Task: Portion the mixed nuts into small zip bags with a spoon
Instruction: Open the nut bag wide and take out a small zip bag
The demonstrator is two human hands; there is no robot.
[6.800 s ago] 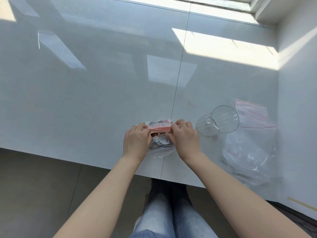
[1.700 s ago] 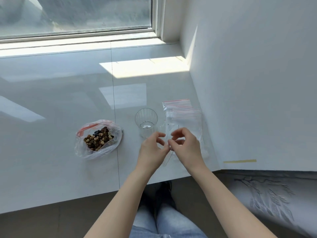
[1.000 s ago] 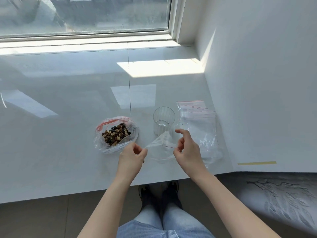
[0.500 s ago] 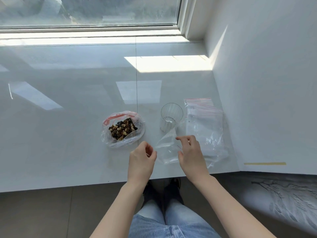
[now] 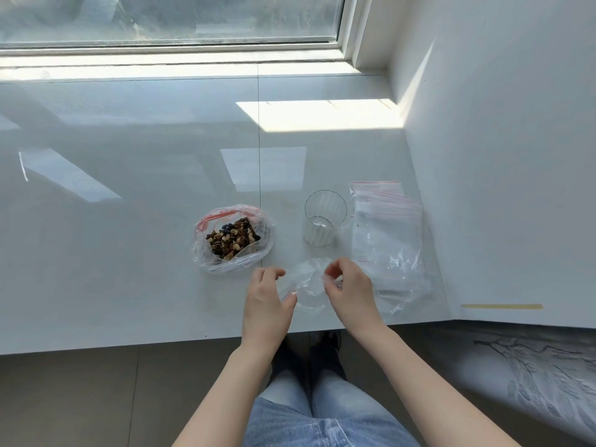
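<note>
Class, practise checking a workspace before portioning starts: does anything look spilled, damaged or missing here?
Nothing is spilled: the nuts sit inside their open bag, and the glass stands upright. One oddity: no spoon is visible anywhere, though the task needs one. Both hands hold a small clear bag.

Bright window (image 5: 167, 17) daylight, glare patches on counter (image 5: 129, 253), edges warped.

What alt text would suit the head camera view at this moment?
Two bare hands, left hand and right hand, hold a small clear plastic zip bag over a glossy white counter. Beyond them stand an open clear bag of mixed nuts, a ribbed clear glass and a stack of red-striped empty zip bags.
</note>
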